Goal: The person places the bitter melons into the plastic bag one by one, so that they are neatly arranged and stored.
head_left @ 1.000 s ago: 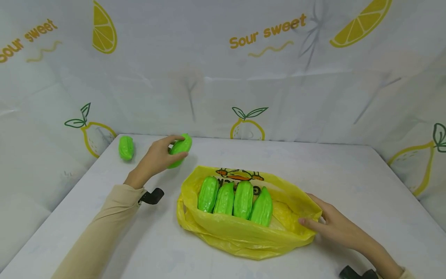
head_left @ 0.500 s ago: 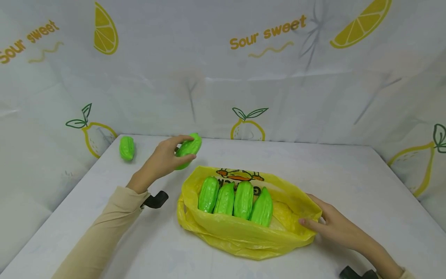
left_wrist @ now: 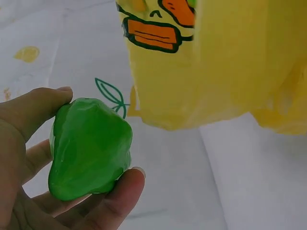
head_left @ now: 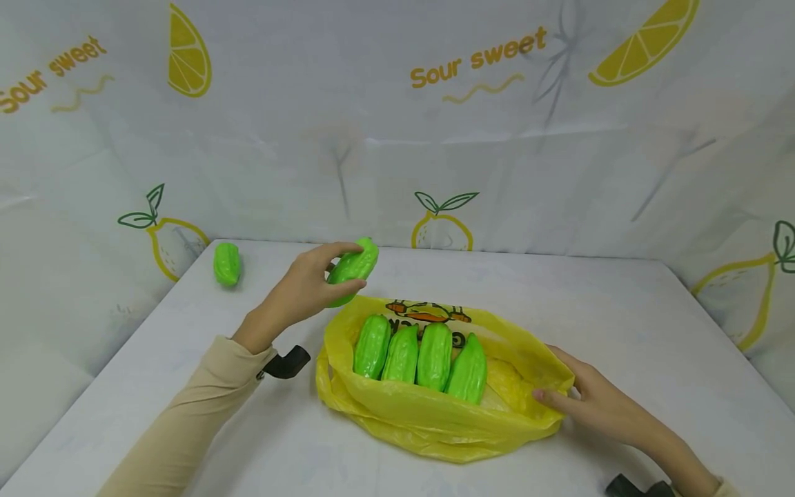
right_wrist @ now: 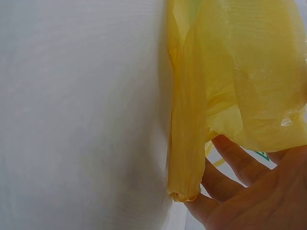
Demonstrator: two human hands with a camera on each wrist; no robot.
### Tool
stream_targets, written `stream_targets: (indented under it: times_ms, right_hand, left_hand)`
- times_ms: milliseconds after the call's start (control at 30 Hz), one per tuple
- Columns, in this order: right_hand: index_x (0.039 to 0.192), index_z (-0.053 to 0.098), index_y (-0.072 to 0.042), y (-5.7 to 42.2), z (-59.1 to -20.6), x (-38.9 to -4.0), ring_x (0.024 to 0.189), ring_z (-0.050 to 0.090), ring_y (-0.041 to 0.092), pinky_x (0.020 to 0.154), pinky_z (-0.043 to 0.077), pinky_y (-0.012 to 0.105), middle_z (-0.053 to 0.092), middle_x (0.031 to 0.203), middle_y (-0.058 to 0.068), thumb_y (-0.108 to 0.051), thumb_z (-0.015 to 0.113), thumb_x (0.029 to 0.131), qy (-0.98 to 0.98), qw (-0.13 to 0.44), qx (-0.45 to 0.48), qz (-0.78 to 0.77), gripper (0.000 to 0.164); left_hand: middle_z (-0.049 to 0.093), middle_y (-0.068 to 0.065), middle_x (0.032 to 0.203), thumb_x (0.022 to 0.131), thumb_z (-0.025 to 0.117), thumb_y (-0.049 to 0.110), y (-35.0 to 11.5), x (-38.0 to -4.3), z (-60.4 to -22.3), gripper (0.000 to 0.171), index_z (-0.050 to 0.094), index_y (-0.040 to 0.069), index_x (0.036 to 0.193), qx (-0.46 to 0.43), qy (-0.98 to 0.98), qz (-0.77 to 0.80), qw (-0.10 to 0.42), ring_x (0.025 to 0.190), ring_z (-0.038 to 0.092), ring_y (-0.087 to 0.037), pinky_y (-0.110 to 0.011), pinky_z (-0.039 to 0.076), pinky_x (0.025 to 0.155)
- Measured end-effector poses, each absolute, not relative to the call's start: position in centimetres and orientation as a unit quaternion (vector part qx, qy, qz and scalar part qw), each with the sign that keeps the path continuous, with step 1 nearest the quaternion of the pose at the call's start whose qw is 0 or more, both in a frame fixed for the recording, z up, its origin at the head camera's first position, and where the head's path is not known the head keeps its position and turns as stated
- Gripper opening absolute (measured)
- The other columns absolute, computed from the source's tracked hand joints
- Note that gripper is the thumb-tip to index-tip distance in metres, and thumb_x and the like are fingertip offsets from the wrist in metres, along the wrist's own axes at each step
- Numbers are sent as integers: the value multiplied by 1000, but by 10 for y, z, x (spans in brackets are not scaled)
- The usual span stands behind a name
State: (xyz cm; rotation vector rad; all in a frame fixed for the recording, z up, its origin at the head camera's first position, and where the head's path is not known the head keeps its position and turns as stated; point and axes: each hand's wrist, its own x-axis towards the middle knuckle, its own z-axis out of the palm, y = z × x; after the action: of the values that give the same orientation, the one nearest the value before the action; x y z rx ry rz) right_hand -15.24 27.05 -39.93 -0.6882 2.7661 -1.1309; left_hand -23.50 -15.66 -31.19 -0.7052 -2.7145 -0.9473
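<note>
My left hand [head_left: 301, 286] holds a glossy green ridged fruit [head_left: 356, 266] between thumb and fingers, raised at the back left rim of a yellow plastic bag [head_left: 435, 421]. In the left wrist view this fruit [left_wrist: 91, 148] appears end-on, with blunt corners. Several like green fruits [head_left: 400, 355] lie side by side in the bag's wide mouth. At the bag's right end, my right hand [head_left: 602, 404] pinches the rim, thumb on the inner side and fingers behind. The right wrist view shows the bag's folded edge [right_wrist: 187, 143] beside the fingers.
One more green fruit [head_left: 227, 265] lies at the far left corner of the white table [head_left: 621, 304]. Behind the table hangs a pale curtain [head_left: 373, 138] printed with lemons. Dark camera mounts [head_left: 287, 362] sit at both wrists.
My left hand has moved right with the green fruit, from the table's back left to the bag's rim. The right hand and the bag have stayed put.
</note>
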Motion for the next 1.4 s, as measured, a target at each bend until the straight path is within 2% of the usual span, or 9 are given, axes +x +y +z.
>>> stream_targets:
  times_ms: [67,300,500,633,767,900,1133,1233,1400]
  right_hand:
    - [143,48,-9,270,-399,-153,124,45,-5,90,40,77,58,139,13,-24,66,95,903,37,-223,-366,53]
    - [143,47,-8,270,-399,-154,128,52,28,91,40,77,57,140,13,-26,66,95,906,40,-217,-361,55]
    - [144,46,-6,270,-400,-153,127,50,38,90,39,78,56,141,15,-24,66,95,904,42,-220,-365,56]
    - [144,46,-7,271,-401,-153,128,51,13,90,40,77,57,140,14,-24,66,95,902,40,-223,-368,55]
    - [143,46,-8,271,-401,-153,122,43,-10,90,40,77,57,140,14,-24,66,95,900,41,-224,-371,54]
    - [143,47,-8,270,-400,-153,120,41,-14,90,40,77,58,139,13,-24,65,95,898,42,-226,-375,53]
    - [142,48,-9,270,-400,-154,119,40,-16,91,40,77,58,139,12,-24,66,95,899,43,-223,-375,52]
    - [142,48,-8,270,-400,-154,123,46,-6,91,40,77,58,139,13,-25,66,95,901,43,-221,-372,53]
    - [144,45,-4,269,-400,-155,129,51,37,92,39,77,55,141,18,-25,66,95,905,45,-216,-362,56]
  left_hand:
    - [61,-11,135,90,74,26,-153,-233,-310,55,54,11,139,-245,-910,-320,94,107,62,-25,-41,56,87]
    - [61,-7,136,90,74,26,-141,-222,-305,52,55,12,138,-264,-901,-334,84,103,65,-20,-35,57,86]
    - [63,-5,134,89,75,25,-129,-214,-304,52,57,12,136,-288,-896,-326,88,100,66,-18,-34,57,87]
    - [63,-3,135,89,75,28,-121,-207,-304,52,58,13,136,-300,-895,-320,83,104,65,-16,-34,56,88]
    - [63,0,136,89,75,31,-115,-201,-305,52,58,15,136,-305,-896,-315,72,100,62,-14,-35,54,88]
    - [63,1,136,89,75,32,-109,-197,-305,52,58,16,136,-317,-893,-313,64,92,59,-12,-35,53,86]
    - [62,0,137,89,75,32,-101,-193,-309,51,60,15,134,-337,-881,-328,47,105,64,-14,-24,56,83]
    - [63,0,135,89,75,32,-98,-192,-310,50,60,15,133,-345,-879,-327,43,103,64,-14,-23,55,82]
    - [66,0,131,88,76,32,-91,-190,-313,49,61,15,132,-360,-878,-313,50,92,61,-10,-25,54,81]
